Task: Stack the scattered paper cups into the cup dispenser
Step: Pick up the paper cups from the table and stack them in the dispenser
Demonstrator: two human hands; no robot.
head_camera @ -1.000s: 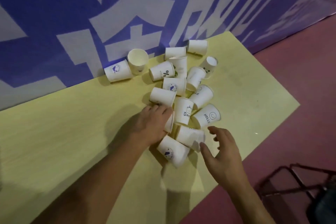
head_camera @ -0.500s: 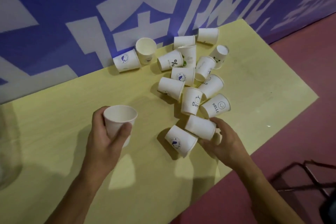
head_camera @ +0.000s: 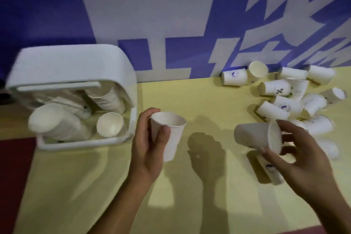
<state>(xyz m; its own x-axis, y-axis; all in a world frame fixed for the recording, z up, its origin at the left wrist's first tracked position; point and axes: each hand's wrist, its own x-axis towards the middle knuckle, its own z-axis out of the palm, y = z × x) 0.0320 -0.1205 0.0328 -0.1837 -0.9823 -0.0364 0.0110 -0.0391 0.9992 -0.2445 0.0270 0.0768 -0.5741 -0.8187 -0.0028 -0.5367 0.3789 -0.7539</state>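
Observation:
My left hand (head_camera: pixel 147 144) grips an upright white paper cup (head_camera: pixel 170 135) just right of the white cup dispenser (head_camera: pixel 76 74). The dispenser stands at the table's left, with stacks of cups (head_camera: pixel 106 100) and a single cup (head_camera: pixel 110 124) inside it. My right hand (head_camera: pixel 300 159) holds a second white cup (head_camera: pixel 256 136) on its side above the table, mouth toward my palm. Several scattered paper cups (head_camera: pixel 281 89) lie in a heap at the right, against the wall.
The yellow table (head_camera: pixel 199 97) runs along a blue wall with large white characters (head_camera: pixel 161 15). One cup (head_camera: pixel 269 169) lies partly hidden under my right hand. Dark red floor (head_camera: pixel 13 176) shows at the left beyond the table's edge.
The view has swung left and the dispenser has come into sight. My left hand carried its cup toward the dispenser. My right hand lifted a cup off the heap.

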